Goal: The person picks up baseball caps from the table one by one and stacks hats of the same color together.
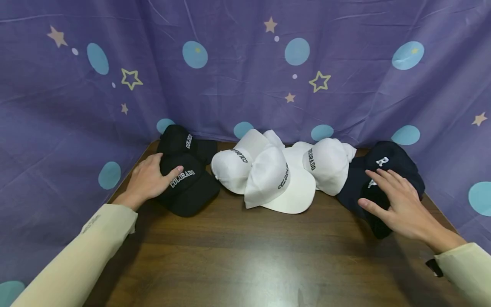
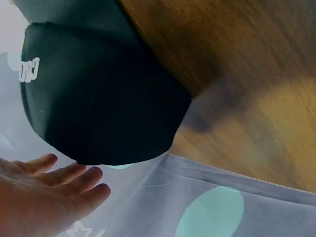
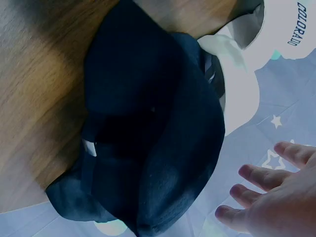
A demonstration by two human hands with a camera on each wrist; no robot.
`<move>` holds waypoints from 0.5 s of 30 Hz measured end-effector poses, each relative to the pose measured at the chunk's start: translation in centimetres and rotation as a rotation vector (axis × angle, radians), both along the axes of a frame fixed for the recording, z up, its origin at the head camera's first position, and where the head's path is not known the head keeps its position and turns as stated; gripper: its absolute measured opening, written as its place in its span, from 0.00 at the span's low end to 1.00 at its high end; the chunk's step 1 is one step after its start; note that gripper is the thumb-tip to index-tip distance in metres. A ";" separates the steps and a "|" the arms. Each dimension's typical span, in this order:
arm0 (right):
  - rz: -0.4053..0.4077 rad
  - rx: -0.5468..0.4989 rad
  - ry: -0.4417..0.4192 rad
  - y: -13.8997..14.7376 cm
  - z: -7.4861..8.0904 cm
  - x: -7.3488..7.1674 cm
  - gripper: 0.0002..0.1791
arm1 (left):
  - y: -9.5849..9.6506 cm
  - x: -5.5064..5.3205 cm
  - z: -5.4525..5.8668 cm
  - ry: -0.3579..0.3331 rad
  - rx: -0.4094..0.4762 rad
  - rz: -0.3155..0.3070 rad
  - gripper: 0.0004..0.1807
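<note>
At the left of the head view, my left hand (image 1: 150,178) reaches over the side of a black COLORADO baseball cap (image 1: 193,194), thumb apart from the other fingers. Its fingertips come close to the cap's edge in the left wrist view; contact is hard to tell. Behind lies a second black cap (image 1: 172,143). My right hand (image 1: 400,207) hovers with spread fingers over dark navy caps at the right, partly hiding them. One navy cap (image 1: 400,157) bears a white letter R. In the right wrist view, the fingers stand apart from the navy cap (image 3: 163,128).
Between the dark caps sit several white COLORADO caps, one at left (image 1: 230,172), one in front (image 1: 266,177) and one at right (image 1: 330,166). They overlap on the brown wooden table (image 1: 245,251). A purple patterned cloth (image 1: 245,85) hangs behind and along both sides.
</note>
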State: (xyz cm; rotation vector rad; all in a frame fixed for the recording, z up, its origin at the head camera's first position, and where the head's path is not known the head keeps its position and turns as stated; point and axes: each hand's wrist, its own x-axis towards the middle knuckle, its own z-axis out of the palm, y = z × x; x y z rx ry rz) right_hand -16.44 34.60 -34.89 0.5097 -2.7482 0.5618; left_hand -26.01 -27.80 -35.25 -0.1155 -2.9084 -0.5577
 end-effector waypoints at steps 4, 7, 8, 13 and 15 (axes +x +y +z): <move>0.018 -0.017 -0.002 -0.5 0.0 0.1 0.44 | -0.4 -0.6 -0.1 -0.062 0.014 0.028 0.59; 0.029 -0.034 0.000 -1.1 0.1 0.1 0.44 | -0.8 -1.0 -0.2 -0.113 0.034 0.044 0.60; 0.034 -0.040 0.002 -1.3 0.1 0.0 0.44 | -0.9 -1.1 -0.3 -0.130 0.041 0.049 0.61; 0.060 -0.063 0.019 -2.3 0.2 -0.1 0.46 | -1.3 -1.4 -0.6 -0.195 0.064 0.057 0.61; 0.069 -0.068 0.023 -2.7 0.1 -0.2 0.46 | -1.4 -1.6 -0.7 -0.211 0.074 0.056 0.60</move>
